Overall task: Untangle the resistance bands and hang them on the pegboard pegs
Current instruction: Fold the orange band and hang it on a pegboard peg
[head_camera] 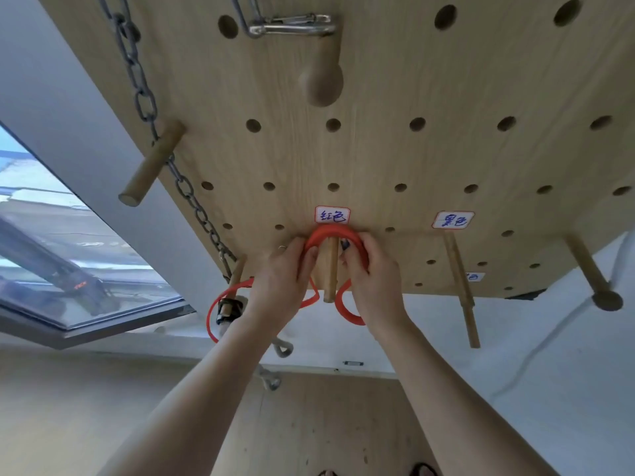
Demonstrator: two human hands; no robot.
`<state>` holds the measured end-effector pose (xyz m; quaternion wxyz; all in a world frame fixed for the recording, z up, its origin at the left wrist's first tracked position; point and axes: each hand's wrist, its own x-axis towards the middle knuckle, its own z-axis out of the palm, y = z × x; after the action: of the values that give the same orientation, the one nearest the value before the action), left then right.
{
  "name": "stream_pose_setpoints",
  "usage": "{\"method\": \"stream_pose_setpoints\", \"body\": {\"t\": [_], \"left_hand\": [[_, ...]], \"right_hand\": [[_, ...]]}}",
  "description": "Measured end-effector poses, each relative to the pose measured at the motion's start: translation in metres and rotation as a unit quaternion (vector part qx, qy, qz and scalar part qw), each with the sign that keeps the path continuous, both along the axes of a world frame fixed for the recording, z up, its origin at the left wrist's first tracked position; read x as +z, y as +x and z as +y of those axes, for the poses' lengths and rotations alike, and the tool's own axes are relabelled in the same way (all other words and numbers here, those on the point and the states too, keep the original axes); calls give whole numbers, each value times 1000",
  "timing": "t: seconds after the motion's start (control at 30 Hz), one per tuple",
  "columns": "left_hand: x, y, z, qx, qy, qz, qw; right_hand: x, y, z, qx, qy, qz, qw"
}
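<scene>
Two hands seat a red resistance band (331, 233) over a wooden peg (329, 273) on a pale pegboard (395, 159), directly below a small handwritten label (332, 215) that appears to mark the spot for red. The left hand (283, 273) curls its fingers round the band's left side while the right hand (372, 273) curls round the right side, each gripping the strap close to the peg. Held this way, the loop arches over the top of the peg and lies against the board, so that the peg, not the hands, can take its weight. The rest of the band trails below the hands in loose red curves, one sweeping out to the left past a neighbouring peg (237, 273), another curling under the right wrist; whether these loops are fully free of twists cannot be told. A second label (453, 220) to the right sits above a bare long peg (460, 286), seemingly reserved for another colour, and no other band is in view. A steel chain (146, 101) hangs diagonally down the board's left side over a thick peg (153, 163), and a metal carabiner (292, 27) rests on a knobbed peg (323, 73) higher up. A window (51, 255) shows at left. Judged from this, the red band is nearly hung, needing only release and a tidy drape.
</scene>
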<state>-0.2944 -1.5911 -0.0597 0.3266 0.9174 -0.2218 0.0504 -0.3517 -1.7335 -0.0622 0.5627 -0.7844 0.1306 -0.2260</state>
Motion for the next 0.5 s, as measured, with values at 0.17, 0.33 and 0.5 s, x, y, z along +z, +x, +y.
{"method": "stream_pose_setpoints", "body": {"t": [0.17,0.33,0.5], "left_hand": [[-6,-6,-2,3,-41,30,999],[7,-22,-7,2,20,53,998],[32,-23,12,-3,206,-50,977]], "right_hand": [[-7,1,4,-1,-22,-5,1000],[-12,3,6,-12,-22,-5,1000],[-13,3,5,-9,-28,-4,1000]]}}
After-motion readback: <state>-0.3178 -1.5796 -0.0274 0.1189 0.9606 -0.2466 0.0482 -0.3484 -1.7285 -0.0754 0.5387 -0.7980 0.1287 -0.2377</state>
